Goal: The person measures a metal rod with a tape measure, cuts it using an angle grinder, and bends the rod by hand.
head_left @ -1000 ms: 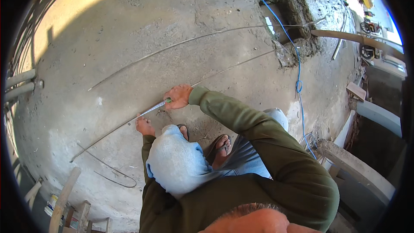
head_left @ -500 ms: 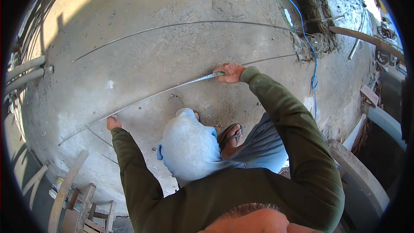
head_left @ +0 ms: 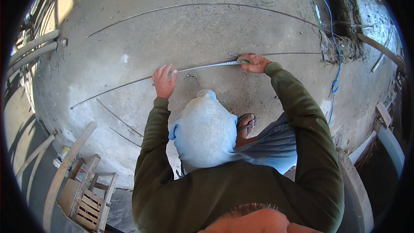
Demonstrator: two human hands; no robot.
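Note:
My right hand [head_left: 258, 64] is closed on a green tape measure [head_left: 245, 61], whose pale blade [head_left: 215, 64] stretches leftward along a thin steel rod [head_left: 108, 91] lying on the concrete floor. My left hand [head_left: 164, 84] is open, fingers spread over the rod and blade near my bent knee; whether the fingertips touch them is unclear. A second long rod [head_left: 172, 7] lies farther from me, and a bent piece of rod [head_left: 125, 121] rests at lower left.
A rough-edged pit [head_left: 340, 13] is at upper right, with a blue cord [head_left: 338, 51] running beside it. Wooden poles [head_left: 67, 166] and a wooden stand [head_left: 88, 207] are at lower left, pipes [head_left: 36, 43] at upper left, and a plank [head_left: 381, 54] at right.
My left hand went out leftward along the blade, then came back toward the middle and opened its fingers. My right hand moved away rightward with the tape measure. The view has also shifted.

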